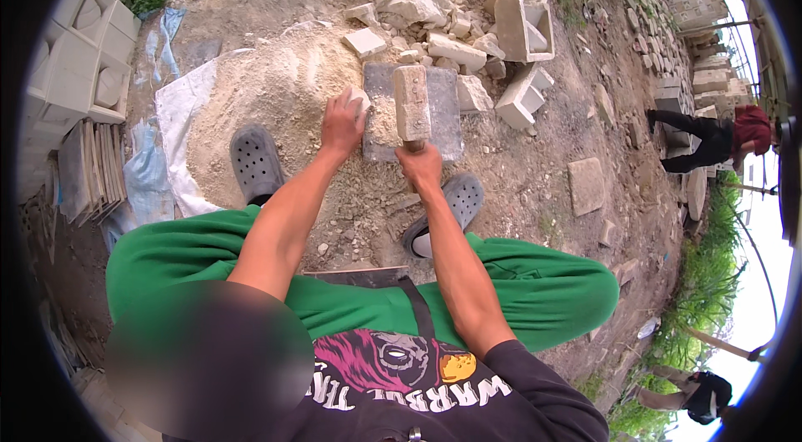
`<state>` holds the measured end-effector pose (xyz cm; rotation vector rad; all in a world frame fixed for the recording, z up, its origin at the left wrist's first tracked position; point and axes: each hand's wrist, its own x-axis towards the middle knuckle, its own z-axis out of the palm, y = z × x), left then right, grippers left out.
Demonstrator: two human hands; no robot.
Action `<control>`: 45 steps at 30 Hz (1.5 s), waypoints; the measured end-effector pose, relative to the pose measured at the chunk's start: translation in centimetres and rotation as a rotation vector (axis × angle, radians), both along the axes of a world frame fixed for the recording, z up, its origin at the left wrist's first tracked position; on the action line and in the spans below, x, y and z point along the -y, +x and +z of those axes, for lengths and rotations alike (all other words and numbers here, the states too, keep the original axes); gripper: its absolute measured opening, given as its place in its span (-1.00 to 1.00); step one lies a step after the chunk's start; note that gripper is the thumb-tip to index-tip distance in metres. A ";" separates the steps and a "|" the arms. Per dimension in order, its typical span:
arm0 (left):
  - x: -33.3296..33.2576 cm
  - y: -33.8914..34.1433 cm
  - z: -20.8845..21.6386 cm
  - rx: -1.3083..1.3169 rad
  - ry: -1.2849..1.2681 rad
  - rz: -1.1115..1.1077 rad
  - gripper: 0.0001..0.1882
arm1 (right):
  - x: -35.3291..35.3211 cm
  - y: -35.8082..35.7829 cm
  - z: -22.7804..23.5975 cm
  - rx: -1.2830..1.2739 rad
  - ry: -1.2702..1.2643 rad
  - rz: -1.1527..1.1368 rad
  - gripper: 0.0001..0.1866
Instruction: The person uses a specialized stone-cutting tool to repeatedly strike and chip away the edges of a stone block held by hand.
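Observation:
My right hand (419,166) is wrapped round the handle of a mallet. The mallet's blocky, dust-covered head (412,104) is above a flat grey slab (445,95) on the ground between my feet. At the slab's left edge, my left hand (341,124) grips a small pale stone chunk (360,98), partly hidden by my fingers. Crushed cream-coloured grit (383,120) lies on the slab, left of the mallet head. A larger heap of the same powder (267,87) spreads over a white sheet (185,99) to the left.
Beyond the slab lie broken pale blocks (413,1) and hollow block pieces (525,28). Stacked moulded blocks (88,49) and thin boards (90,170) stand at left. My grey clogs (255,162) flank the work spot. Two other people (718,141) are at far right.

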<state>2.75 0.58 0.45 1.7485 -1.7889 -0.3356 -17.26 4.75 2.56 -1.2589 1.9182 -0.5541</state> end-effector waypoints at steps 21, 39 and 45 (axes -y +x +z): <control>-0.4 -2.2 -2.2 -0.076 0.067 -0.318 -0.77 | 2.3 0.0 4.8 0.152 -0.125 -0.092 -0.67; -3.0 -2.6 -0.3 -0.097 0.077 -0.172 -0.80 | 2.7 1.2 4.6 0.110 -0.144 -0.029 -0.61; -2.3 -3.2 1.1 -0.030 0.172 -0.220 -0.80 | -0.9 -0.8 -2.8 0.223 -0.104 -0.088 -0.66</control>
